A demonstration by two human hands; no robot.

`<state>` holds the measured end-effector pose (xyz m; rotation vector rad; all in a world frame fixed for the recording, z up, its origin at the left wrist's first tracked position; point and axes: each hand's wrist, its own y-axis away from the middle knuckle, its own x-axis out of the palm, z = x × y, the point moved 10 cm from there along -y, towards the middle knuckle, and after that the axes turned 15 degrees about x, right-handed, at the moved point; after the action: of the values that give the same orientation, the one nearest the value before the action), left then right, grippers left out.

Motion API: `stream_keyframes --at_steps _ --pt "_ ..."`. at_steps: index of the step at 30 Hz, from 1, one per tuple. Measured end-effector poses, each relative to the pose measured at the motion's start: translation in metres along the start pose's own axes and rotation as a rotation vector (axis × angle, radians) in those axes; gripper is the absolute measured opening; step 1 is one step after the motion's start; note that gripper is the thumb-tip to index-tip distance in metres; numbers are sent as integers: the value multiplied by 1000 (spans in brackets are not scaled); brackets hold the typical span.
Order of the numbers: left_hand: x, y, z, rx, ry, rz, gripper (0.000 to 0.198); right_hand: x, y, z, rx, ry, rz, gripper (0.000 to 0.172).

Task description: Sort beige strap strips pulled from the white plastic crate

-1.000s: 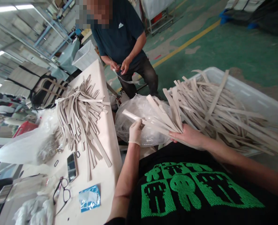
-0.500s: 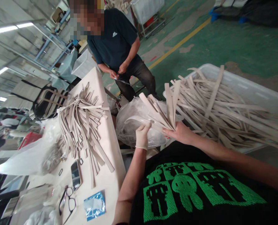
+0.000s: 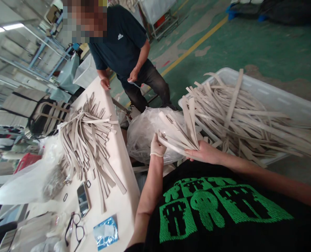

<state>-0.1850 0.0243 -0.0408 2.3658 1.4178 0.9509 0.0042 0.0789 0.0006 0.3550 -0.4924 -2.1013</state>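
Note:
My right hand is closed around one end of a bundle of beige fabric strips, whose free ends fan out up and to the left. My left hand, in a pale glove, pinches one strip on the left side of that fan and bows it away from the others. Behind the bundle sits a clear plastic bag. To the right, a white plastic tub is heaped with loose strips of the same kind.
On the cream table at left lie a pile of strips, a phone, eyeglasses and a blue packet. A co-worker stands at the far end, one hand by the table edge.
My left hand has drawn one strip slightly away from the fan. The co-worker's hands have parted, one moving to the table edge. The view has shifted a little.

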Motion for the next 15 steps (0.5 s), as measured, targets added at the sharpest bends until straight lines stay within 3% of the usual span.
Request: stream_keyframes --at_steps 3,6,10,13,15 --pt "17 4 -20 177 62 29 16 -17 -7 -6 67 -145 -78 37" --pt "39 22 -24 295 78 133 18 -26 -19 10 1 -236 -145 42" --pt "59 47 -18 425 -30 278 26 -10 -32 39 -146 -156 -131 40" --pt "66 54 -21 470 -99 343 33 2 -37 35 -92 -138 -108 43" --pt "67 47 -26 406 -49 338 34 0 -34 30 -85 -105 -166 43"
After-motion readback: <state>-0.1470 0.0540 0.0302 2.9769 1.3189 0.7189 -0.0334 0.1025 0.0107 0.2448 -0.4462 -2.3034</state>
